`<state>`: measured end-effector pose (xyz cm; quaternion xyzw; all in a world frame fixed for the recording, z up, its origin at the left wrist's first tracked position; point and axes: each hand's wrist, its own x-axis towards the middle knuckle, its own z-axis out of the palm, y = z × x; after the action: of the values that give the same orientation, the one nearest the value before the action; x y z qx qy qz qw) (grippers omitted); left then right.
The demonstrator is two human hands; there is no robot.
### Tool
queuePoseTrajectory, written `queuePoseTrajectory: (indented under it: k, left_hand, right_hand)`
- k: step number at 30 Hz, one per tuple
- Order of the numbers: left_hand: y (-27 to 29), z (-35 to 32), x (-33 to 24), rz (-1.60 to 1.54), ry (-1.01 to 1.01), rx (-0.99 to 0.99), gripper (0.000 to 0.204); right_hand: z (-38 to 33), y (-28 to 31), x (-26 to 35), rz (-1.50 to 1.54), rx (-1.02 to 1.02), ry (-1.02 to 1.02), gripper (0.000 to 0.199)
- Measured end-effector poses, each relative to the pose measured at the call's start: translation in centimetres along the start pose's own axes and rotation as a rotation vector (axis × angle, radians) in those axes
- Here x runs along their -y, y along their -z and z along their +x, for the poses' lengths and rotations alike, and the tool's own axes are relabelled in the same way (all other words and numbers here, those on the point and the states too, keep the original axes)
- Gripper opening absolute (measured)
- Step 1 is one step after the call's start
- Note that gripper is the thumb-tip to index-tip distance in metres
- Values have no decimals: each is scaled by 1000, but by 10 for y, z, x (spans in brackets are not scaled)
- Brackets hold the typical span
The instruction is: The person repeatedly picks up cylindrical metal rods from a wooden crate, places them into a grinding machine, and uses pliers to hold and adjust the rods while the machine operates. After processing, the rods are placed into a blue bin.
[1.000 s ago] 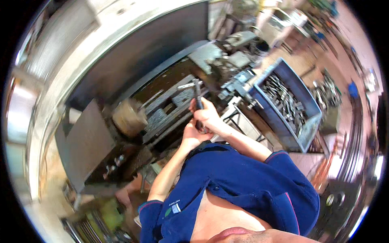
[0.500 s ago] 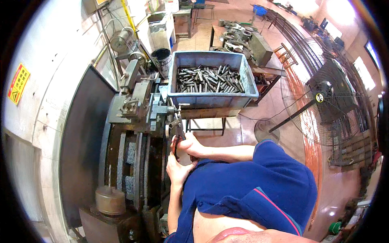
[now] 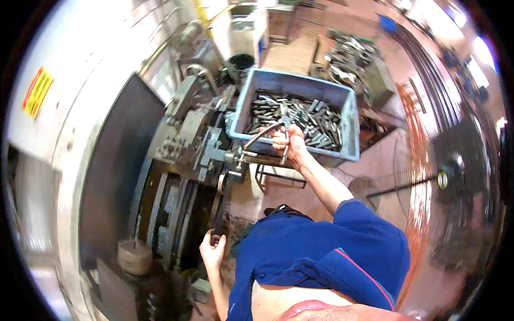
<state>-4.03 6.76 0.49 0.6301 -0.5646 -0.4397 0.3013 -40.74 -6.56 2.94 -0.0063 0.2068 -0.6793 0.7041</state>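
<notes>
We see the fingers of the right hand point(image 3: 292, 145) closed around a slim plier-shaped metal tool with a dark curved handle point(image 3: 262, 136), its head over the near part of a deep blue-grey plastic bin point(image 3: 349, 125). Whether it touches or grips any of the short dark-and-silver metal cylinders point(image 3: 325, 125) heaped inside, we cannot tell. The fingers of the left hand point(image 3: 212, 250) are curled at the near end of a long dark bar-like part point(image 3: 219, 207); we cannot tell whether they pinch it.

What has just changed is that our hands have parted: half a second ago both were together at the machine's edge, and now the right has reached far and right, to the bin, while the left is lower and nearer. We judge that the work has moved from the machine to the loose pieces.

Farther left lies the grey metal machine with its slides point(image 3: 187, 131) and, nearer, a round tan drum point(image 3: 134, 255). Compared with the earlier view, everything sits slightly turned, as our head has swung.
</notes>
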Motion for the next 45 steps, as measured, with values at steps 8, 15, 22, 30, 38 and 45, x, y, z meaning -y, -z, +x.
queuePoseTrajectory:
  k: [8, 15, 22, 30, 38, 45]
  left_hand:
    - [-31, -57, 17, 246, 57, -246, 54]
    - [-80, -188, 34, 194, 534, -609, 44]
    - [-109, -339, 98, -48, 892, -1036, 38]
    - [-135, -493, 236, -145, 1294, -1310, 41]
    - [-63, -495, 281, -140, 1722, -1193, 43]
    - [-70, -489, 325, -98, 1771, -1102, 55]
  right_hand:
    - [-26, 2, -90, -306, 327, -509, 72]
    - [-47, -6, -162, -601, 548, -1017, 75]
    - [-66, -8, -204, -556, 614, -1259, 72]
    - [-126, -2, -242, -765, 537, -1290, 64]
    - [-176, -10, -263, -935, 484, -1196, 67]
    - [-200, -5, -270, -988, 382, -1172, 49]
